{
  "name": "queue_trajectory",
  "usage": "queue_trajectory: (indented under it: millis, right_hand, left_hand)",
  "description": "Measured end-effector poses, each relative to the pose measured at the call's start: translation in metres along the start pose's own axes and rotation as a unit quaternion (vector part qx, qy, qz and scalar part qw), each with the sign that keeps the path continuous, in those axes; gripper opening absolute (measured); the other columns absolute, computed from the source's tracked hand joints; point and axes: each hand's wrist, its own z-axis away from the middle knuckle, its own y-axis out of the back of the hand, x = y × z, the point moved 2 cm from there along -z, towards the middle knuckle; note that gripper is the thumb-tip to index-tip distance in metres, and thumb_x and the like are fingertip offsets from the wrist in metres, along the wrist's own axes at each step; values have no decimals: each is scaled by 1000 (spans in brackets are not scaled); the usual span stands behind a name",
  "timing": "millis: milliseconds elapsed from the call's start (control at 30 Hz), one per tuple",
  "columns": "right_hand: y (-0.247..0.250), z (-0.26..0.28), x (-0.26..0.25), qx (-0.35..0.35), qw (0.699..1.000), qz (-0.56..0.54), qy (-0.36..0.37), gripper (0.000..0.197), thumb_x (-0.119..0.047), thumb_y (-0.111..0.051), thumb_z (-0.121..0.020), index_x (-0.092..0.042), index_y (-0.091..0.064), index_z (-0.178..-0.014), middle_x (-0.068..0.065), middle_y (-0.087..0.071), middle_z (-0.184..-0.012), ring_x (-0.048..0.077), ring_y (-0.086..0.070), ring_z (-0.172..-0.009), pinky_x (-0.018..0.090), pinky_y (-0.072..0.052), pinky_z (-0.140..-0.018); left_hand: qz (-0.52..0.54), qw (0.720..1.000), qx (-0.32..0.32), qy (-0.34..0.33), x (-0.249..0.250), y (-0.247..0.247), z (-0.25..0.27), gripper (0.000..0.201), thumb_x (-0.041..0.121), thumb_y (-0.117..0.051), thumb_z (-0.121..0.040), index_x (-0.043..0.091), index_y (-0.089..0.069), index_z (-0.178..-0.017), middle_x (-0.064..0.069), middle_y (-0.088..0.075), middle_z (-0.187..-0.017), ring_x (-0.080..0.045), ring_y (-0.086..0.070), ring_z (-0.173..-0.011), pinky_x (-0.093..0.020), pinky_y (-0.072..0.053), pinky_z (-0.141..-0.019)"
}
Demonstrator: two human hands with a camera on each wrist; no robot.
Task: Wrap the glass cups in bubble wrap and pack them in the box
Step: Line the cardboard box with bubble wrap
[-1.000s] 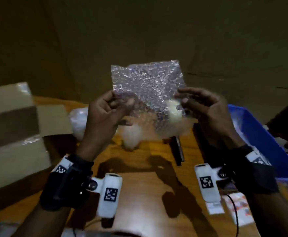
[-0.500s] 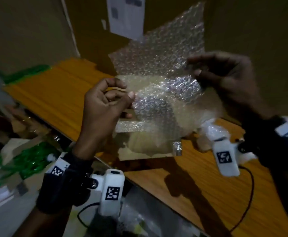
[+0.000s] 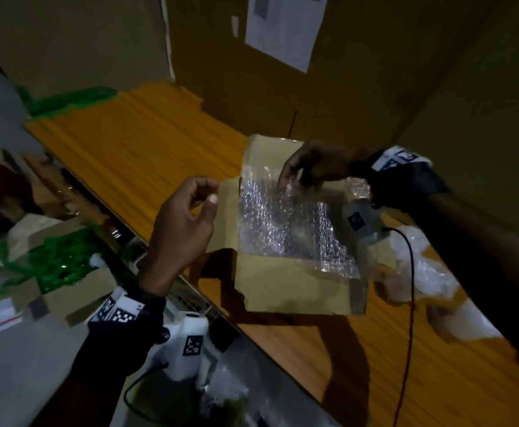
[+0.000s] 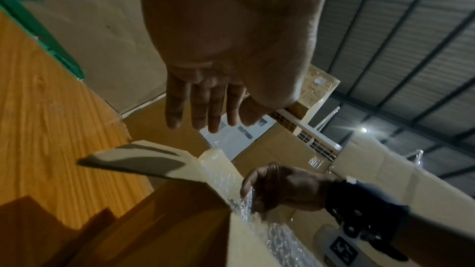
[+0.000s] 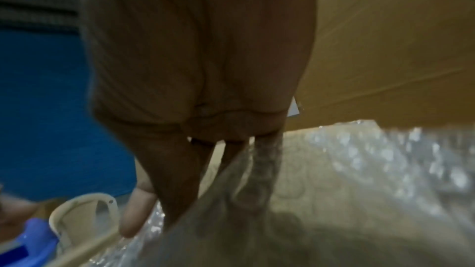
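An open cardboard box (image 3: 282, 291) stands on the wooden table (image 3: 144, 143). A clear bubble wrap sheet (image 3: 282, 223) lies spread inside it, one corner hanging over the right front rim. My right hand (image 3: 292, 180) reaches over the far side of the box and pinches the sheet's far edge; the right wrist view shows its fingers (image 5: 180, 200) on the bubble wrap (image 5: 334, 190). My left hand (image 3: 207, 191) hovers just left of the box, fingers loosely curled, holding nothing. In the left wrist view this hand (image 4: 205, 119) is above the box flap (image 4: 144, 157). No glass cup shows.
Pale bubble-wrap bundles (image 3: 430, 272) lie on the table right of the box. Tall cardboard panels (image 3: 375, 87) stand behind. Below the table's left edge sit a box with green items (image 3: 58, 263) and another person's hand (image 3: 51, 186). A blue bin (image 5: 51, 109) is beside my right hand.
Both hands held the sheet up in the air before; now it lies in the box. My left hand has let go, my right still holds an edge. The head view swung left.
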Motion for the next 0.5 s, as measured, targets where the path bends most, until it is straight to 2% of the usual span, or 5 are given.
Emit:
queue_trajectory:
  millis: [67,133,233,400,500]
  right_hand:
    - [-6,-20,7,-31,999,31,13,35,6,-67,-80,-23,-74,-99,-9,-73,-83,13,-64,-74,29,-51,-65]
    - [-15,-35,12,-39,998,41,18,32,7,-69,-81,-18,-75,-100,2,-74,-85,20,-66,-77,32,-53,-69]
    - [-28,-52,17,-9,996,80,24,31,11,-63,-82,-8,-77,-101,5,-75,-91,17,-68,-80,29,-52,-72]
    - [-57,-66,22,-28,993,109,46,33,10,-60,-81,-9,-77,-101,5,-76,-96,6,-63,-72,26,-48,-67]
    - [-77,-65,22,-75,983,162,37,39,7,-55,-86,-10,-73,-116,6,-71,-117,17,-65,-98,23,-45,-82]
  left_hand:
    - [-22,997,-70,5,-5,-8,-5,28,33,-59,-99,34,-54,-127,13,-56,-134,-7,-51,-126,-41,-51,-101]
    - [-26,988,-155,0,-9,-14,-10,57,58,-61,-87,39,-45,-138,16,-42,-147,-4,-43,-133,-38,-46,-106]
    - [-91,948,-307,5,-20,-21,-18,102,84,-59,-67,48,-15,-152,24,-5,-163,-4,-17,-148,-37,-30,-118]
    - [-231,876,-422,18,-25,-26,-29,135,87,-68,-56,49,21,-150,23,33,-158,-3,25,-147,-46,-4,-125]
    - [-265,862,-432,16,-27,-28,-33,143,88,-67,-53,41,25,-151,24,39,-154,-2,30,-145,-45,0,-125]
